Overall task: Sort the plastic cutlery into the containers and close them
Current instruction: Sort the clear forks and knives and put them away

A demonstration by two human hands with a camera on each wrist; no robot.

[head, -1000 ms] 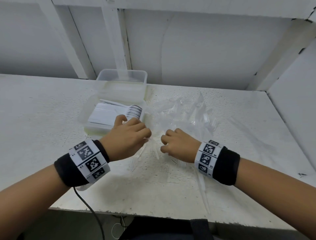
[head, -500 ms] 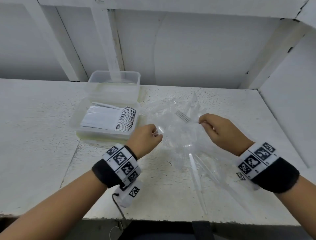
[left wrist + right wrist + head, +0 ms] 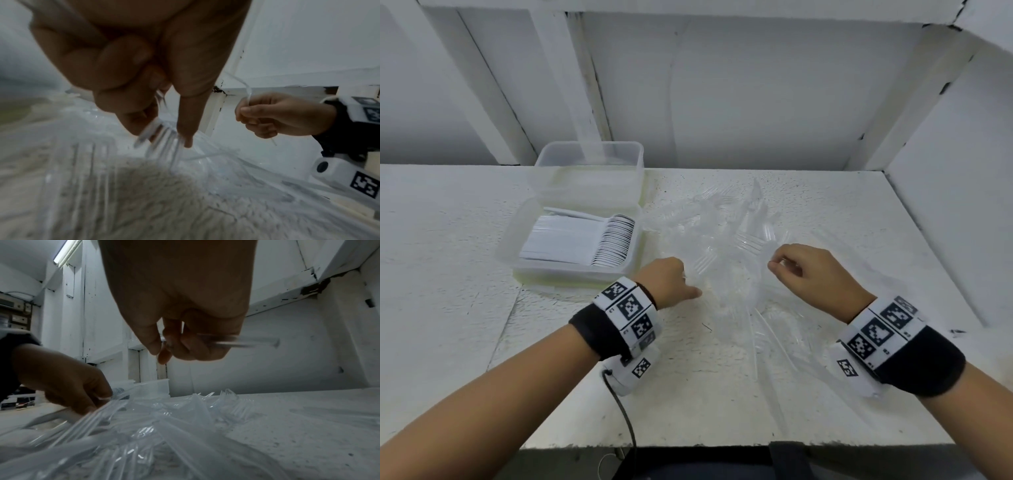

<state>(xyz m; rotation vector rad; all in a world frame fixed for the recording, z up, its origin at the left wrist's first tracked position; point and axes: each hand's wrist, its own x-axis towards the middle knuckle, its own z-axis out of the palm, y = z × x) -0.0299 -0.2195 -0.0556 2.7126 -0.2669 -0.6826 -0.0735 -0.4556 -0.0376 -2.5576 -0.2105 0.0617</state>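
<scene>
A loose pile of clear plastic cutlery lies on the white table, right of the containers. My left hand is at the pile's left edge, its fingers curled round clear forks whose tines point down at the table. My right hand hovers above the pile's right side and grips a clear plastic piece in curled fingers; its type is unclear. An open clear container holds a neat row of white cutlery. A second clear container stands behind it.
White walls and slanted braces close off the back and the right side of the table. A few clear pieces lie toward the front edge between my wrists. A black cable hangs from my left wrist.
A second ago both hands were fists close together at the pile's near edge. They have moved apart, the right hand going right and up with a clear piece; little has shifted in the last half second.
</scene>
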